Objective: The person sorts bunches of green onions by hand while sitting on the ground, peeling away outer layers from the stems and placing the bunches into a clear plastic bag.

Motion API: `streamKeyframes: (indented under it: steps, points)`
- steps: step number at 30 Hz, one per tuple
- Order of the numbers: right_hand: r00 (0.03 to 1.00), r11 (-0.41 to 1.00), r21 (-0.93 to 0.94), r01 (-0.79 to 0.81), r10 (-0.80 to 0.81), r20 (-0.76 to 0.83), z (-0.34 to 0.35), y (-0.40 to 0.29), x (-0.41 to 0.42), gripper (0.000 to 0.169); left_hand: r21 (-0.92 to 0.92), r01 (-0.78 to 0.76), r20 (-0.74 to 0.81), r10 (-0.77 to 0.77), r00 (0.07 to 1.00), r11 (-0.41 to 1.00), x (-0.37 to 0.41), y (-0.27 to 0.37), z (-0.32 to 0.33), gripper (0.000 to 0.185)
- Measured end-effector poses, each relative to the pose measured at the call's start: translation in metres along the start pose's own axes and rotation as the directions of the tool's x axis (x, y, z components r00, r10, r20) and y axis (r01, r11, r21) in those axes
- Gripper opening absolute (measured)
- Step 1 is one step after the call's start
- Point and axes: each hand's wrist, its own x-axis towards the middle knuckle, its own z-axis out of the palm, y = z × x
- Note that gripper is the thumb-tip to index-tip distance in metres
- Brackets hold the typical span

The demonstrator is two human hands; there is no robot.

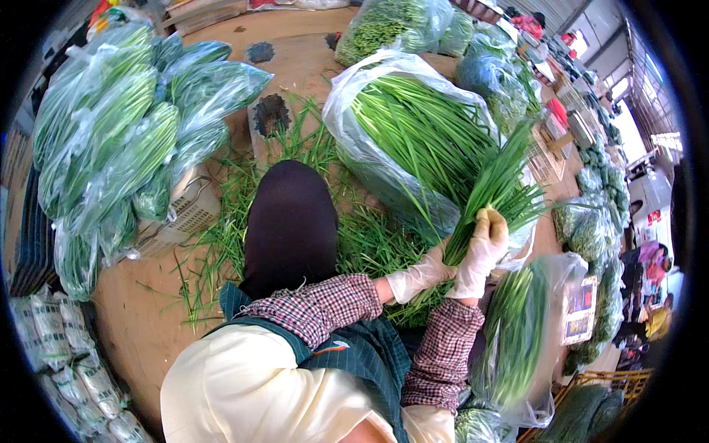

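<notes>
A bunch of long green garlic chives (490, 191) is held upright and slightly fanned between my two gloved hands. My right hand (479, 249) pinches the stems from the right, thumb and fingertips together. Lower on the same bunch, my left hand (426, 274) grips the stem ends, its fingers partly hidden. Just beyond the hands lies a large open clear plastic bag (346, 119) full of loose chives (421, 130). Cut leaf scraps (382, 238) cover the floor below and around my knee.
Bagged greens (105, 127) are heaped on a plastic crate (185, 213) at left. A clear bag of chives (515, 332) lies right of my arm. Full bags (396, 33) stand at the back. A scale (579, 130) and people (653, 260) appear at far right.
</notes>
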Motion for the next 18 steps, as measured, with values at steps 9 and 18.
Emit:
streamKeyframes:
  steps: [9,18]
  points:
    - [0.975,0.858,0.497,-0.129,0.202,-0.096,-0.027,-0.004,-0.021,0.015,-0.048,0.224,0.086,-0.219,0.972,0.973,0.006,0.022,-0.030,0.042]
    - [0.811,0.053,0.885,-0.462,0.429,0.398,-0.061,-0.042,-0.057,0.021,-0.172,0.112,0.133,-0.090,0.987,0.979,0.002,0.024,-0.034,0.029]
